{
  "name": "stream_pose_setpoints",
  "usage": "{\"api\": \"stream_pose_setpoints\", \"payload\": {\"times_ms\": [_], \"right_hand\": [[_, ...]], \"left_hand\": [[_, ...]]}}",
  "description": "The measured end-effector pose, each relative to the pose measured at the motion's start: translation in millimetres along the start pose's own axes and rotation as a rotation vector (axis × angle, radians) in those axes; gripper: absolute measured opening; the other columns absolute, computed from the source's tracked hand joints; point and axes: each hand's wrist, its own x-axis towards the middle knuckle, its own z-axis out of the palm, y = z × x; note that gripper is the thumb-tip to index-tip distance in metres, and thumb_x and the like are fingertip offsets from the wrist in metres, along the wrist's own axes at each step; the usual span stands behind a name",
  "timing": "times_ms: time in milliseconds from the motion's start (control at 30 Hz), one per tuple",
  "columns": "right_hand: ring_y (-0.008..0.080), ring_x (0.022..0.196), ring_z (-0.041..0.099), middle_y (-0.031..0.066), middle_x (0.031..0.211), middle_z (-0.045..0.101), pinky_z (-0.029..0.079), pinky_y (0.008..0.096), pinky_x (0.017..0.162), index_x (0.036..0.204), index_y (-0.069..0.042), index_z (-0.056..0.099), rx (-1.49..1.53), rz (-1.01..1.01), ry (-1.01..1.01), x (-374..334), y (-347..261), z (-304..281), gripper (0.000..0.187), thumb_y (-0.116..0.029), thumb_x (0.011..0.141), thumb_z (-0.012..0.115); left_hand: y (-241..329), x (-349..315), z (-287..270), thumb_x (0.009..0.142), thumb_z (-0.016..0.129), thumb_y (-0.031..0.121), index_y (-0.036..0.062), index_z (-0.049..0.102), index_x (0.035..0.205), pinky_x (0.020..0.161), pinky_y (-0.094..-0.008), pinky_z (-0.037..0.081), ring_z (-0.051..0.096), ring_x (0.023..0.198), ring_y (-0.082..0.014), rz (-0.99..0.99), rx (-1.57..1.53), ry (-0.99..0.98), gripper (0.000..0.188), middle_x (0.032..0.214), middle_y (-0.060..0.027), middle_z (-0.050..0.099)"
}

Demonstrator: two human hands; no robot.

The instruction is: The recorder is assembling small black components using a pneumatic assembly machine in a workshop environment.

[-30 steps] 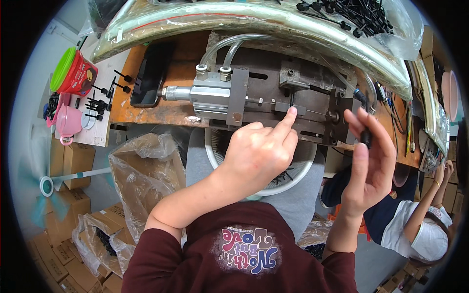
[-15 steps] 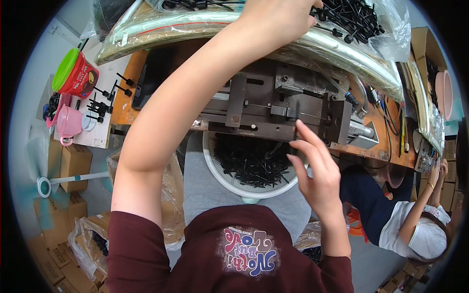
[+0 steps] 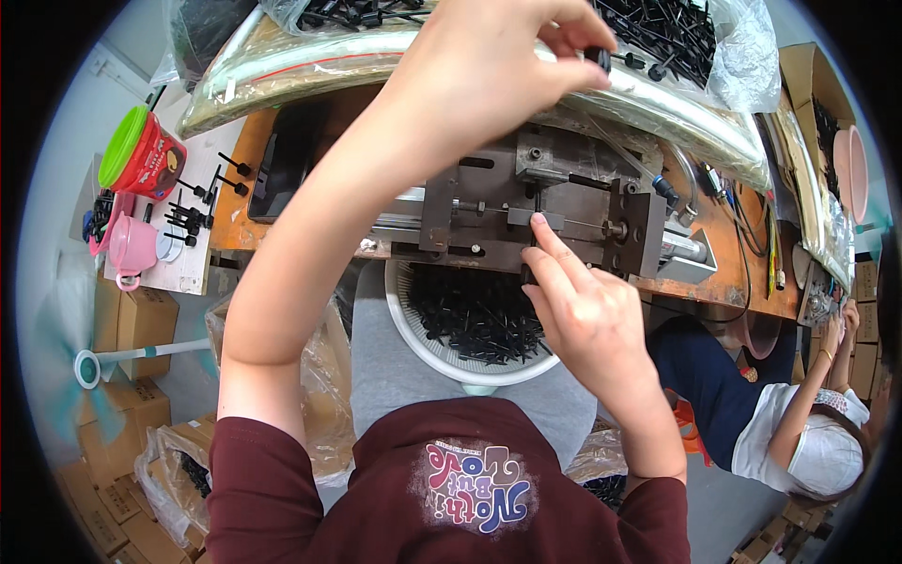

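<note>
My left hand [image 3: 512, 70] is raised over the far side of the bench, its thumb and fingers pinching a black knob-headed pin [image 3: 598, 59] by its round head. Below it, my right hand [image 3: 592, 315] is at the near edge of a dark metal fixture [image 3: 489, 246]. Its thumb and fingers close on the head of another black pin [image 3: 528, 274]; the rest of that pin is mostly hidden. My right index fingertip touches a small grey block [image 3: 520, 217] on the fixture, from which a thin wire runs rightward.
Black pins fill a white basket [image 3: 399, 315] on my lap. More black pins [image 3: 667, 38] lie on plastic-wrapped sheeting [image 3: 686, 122] at the back. Several pins [image 3: 188, 218], a red tub [image 3: 155, 155] and a pink cup [image 3: 132, 240] stand left. A co-worker [image 3: 799, 437] sits right.
My left hand has come back toward me from the pin pile, with a pin now visible in its pinch. My right hand has shifted left and forward, its index finger now on the grey block.
</note>
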Motion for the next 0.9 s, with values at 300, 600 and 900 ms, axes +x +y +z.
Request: {"api": "stream_pose_setpoints", "payload": {"times_ms": [300,600,900], "right_hand": [[0.0138,0.067,0.061,0.0022,0.107,0.074,0.051,0.0312,0.067,0.117,-0.012,0.070,-0.222,0.024,0.376,86.1,115.5,-78.2,0.034,-0.001,0.085,0.067],[0.0250,0.084,0.070,0.0169,0.091,0.071,0.056,0.0346,0.078,0.105,-0.004,0.070,-0.547,0.184,-0.069,175.8,160.4,-68.7,0.031,-0.004,0.075,0.077],[0.0204,0.074,0.065,0.0132,0.088,0.070,0.052,0.0329,0.074,0.117,-0.002,0.066,-0.112,0.029,0.204,157.2,180.4,-63.2,0.033,-0.005,0.085,0.070]], "left_hand": [[17.6,-106.7,1.3,0.073,0.079,0.002,0.0016,0.072,0.099,0.081,-0.0343,0.057,0.069,0.099,-0.0263,0.180,0.275,-0.055,0.027,0.125,-0.0137,0.066],[16.1,-149.1,45.9,0.076,0.076,0.007,0.0033,0.068,0.097,0.063,-0.0312,0.056,0.069,0.071,-0.0249,0.040,0.467,-0.137,0.023,0.130,-0.0148,0.065],[8.8,-143.7,56.8,0.075,0.076,0.008,0.0053,0.067,0.095,0.057,-0.0315,0.053,0.064,0.057,-0.0240,0.026,0.493,-0.193,0.022,0.129,-0.0157,0.065]]}}
